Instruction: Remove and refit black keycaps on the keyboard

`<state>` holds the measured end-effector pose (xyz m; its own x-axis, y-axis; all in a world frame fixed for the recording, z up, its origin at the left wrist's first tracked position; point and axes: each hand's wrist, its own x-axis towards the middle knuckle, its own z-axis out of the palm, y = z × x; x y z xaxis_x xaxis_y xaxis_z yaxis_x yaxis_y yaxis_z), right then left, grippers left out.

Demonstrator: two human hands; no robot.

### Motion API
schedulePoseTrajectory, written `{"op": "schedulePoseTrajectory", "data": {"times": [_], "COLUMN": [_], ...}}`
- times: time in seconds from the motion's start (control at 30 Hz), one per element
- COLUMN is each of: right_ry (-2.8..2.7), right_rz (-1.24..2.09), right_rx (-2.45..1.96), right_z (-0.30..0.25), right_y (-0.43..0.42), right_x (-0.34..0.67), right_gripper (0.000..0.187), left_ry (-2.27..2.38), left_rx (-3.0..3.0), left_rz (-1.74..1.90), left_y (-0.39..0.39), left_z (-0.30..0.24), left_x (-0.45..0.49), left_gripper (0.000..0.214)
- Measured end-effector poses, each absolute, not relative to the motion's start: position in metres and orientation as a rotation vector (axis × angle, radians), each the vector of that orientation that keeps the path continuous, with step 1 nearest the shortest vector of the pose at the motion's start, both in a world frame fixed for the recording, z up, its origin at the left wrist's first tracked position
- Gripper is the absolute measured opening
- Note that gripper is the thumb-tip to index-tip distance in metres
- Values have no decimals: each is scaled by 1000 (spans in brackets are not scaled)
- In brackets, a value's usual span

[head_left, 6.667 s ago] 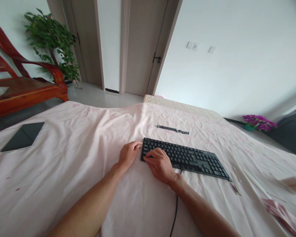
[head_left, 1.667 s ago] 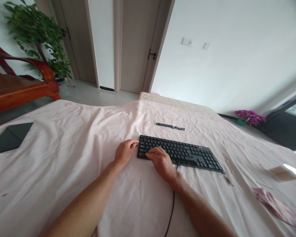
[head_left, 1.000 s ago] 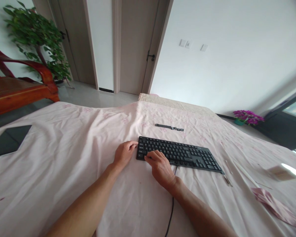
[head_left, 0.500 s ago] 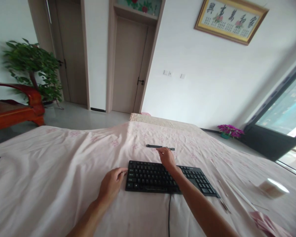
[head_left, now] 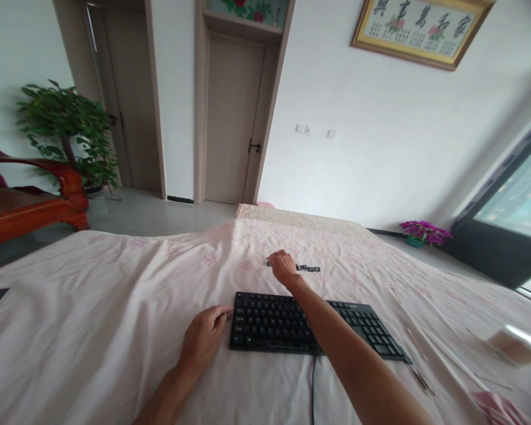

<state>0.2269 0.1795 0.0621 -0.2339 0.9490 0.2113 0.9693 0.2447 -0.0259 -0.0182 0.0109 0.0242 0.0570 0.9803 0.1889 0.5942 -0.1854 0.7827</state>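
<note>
A black keyboard (head_left: 292, 321) lies on a pink floral sheet (head_left: 115, 307), its cable running toward me. My left hand (head_left: 203, 339) rests at the keyboard's left end, fingers curled against its edge. My right hand (head_left: 282, 265) reaches past the keyboard to a row of loose black keycaps (head_left: 308, 268) and a long black key bar that it mostly covers. Its fingers are closed over the left part of that bar.
A red wooden bench (head_left: 26, 206) and a potted plant (head_left: 66, 133) stand at the left. Doors (head_left: 230, 118) are straight ahead. Purple flowers (head_left: 422, 232) sit by the window at the right. A small white box (head_left: 515, 345) and thin sticks (head_left: 446, 360) lie on the sheet's right side.
My right hand left the keyboard's keys and reached forward to the loose key bar beyond it. My head tilted up, showing more wall. The left hand stayed at the keyboard's end.
</note>
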Motion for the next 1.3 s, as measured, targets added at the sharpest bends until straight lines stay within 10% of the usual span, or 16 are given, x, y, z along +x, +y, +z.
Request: {"op": "schedulePoseTrajectory", "data": {"times": [1.3], "right_ry": [-2248], "right_rz": [174], "right_rx": [-1304], "right_z": [81], "right_y": [2], "right_x": [208], "right_gripper": [19], "left_ry": [1608], "left_rx": [1830], "left_rz": [973], "left_y": [8], "left_z": [23], "left_x": [-19], "left_gripper": [29]}}
